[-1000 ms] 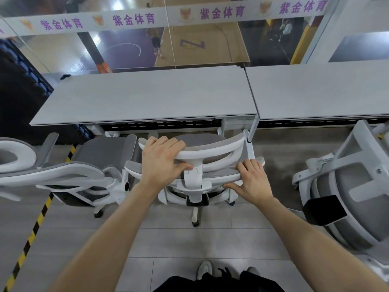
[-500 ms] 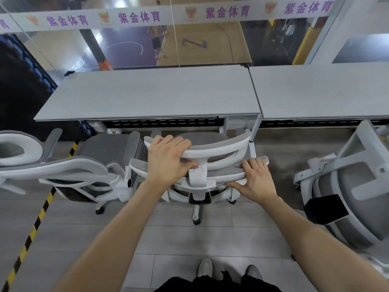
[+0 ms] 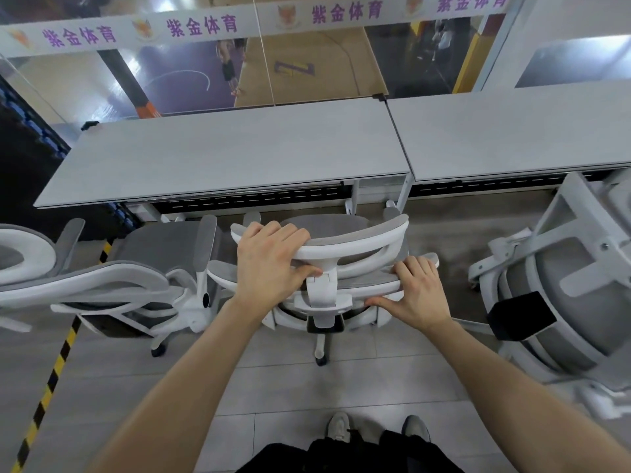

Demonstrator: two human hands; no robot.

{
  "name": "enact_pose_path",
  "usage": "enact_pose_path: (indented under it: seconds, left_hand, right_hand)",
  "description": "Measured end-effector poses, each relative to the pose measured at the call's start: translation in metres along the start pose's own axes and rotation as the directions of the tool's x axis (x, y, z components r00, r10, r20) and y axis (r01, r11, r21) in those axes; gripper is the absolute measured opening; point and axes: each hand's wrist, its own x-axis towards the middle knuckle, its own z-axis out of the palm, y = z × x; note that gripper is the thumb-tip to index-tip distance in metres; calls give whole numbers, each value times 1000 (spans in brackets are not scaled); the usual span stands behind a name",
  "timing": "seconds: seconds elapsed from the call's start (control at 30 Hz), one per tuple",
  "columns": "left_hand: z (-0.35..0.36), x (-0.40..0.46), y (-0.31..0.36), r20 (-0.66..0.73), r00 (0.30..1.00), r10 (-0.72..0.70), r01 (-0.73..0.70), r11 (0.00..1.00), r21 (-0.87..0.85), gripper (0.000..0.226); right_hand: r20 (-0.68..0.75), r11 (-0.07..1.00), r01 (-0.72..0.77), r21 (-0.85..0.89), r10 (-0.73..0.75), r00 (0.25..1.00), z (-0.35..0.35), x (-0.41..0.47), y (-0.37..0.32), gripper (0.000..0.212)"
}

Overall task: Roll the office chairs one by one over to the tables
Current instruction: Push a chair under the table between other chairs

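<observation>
Both bare hands on the white-framed, grey-mesh office chair [image 3: 341, 264] at centre, seen from behind and above. Left hand [image 3: 269, 264] clamped over the left part of the curved headrest bar, fingers hooked over its top edge, thumb tucked beneath beside the white centre bracket. Right hand [image 3: 416, 295] lower, on the right end of the backrest's upper rim, fingers curled over the edge, thumb stretched out leftward along the underside. Chair facing the long pale grey table [image 3: 232, 155], its seat front near that table's near edge, close to the white table leg at the right end; one castor and a base spoke visible below the backrest, nearer the camera.

Left of the held chair, a second grey-and-white office chair [image 3: 164, 264], just beside it, seat partly under the same table's edge. Right of the held chair, well apart, a third grey-and-white chair [image 3: 560, 285] tipped over at an angle, its black armrest pad toward the held chair. Right of the pale grey table, touching end to end, a second grey table [image 3: 512, 131]. Behind both tables, a glass partition with a white banner in purple characters [image 3: 205, 27]. On the grey tiled floor left of the chairs, a yellow-and-black striped tape line [image 3: 51, 380]. Directly below the held chair, two grey shoes [image 3: 375, 428] and dark trousers.
</observation>
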Motion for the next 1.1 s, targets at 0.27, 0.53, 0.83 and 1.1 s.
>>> enact_pose_path:
  seconds: [0.27, 0.53, 0.83, 1.1]
  left_hand:
    - [6, 13, -15, 35, 999, -38, 38, 999, 3, 66]
    - [9, 17, 7, 48, 996, -74, 73, 997, 27, 63]
    - [7, 25, 16, 75, 995, -66, 63, 997, 41, 63]
    - [-10, 21, 15, 118, 990, -78, 94, 986, -140, 78]
  right_hand:
    - [45, 999, -36, -5, 36, 998, -1, 20, -10, 84]
    - [91, 999, -3, 34, -1, 996, -11, 30, 12, 82]
    - [146, 1000, -8, 0, 8, 989, -20, 35, 18, 86]
    - [-182, 989, -8, 148, 35, 983, -36, 27, -8, 51]
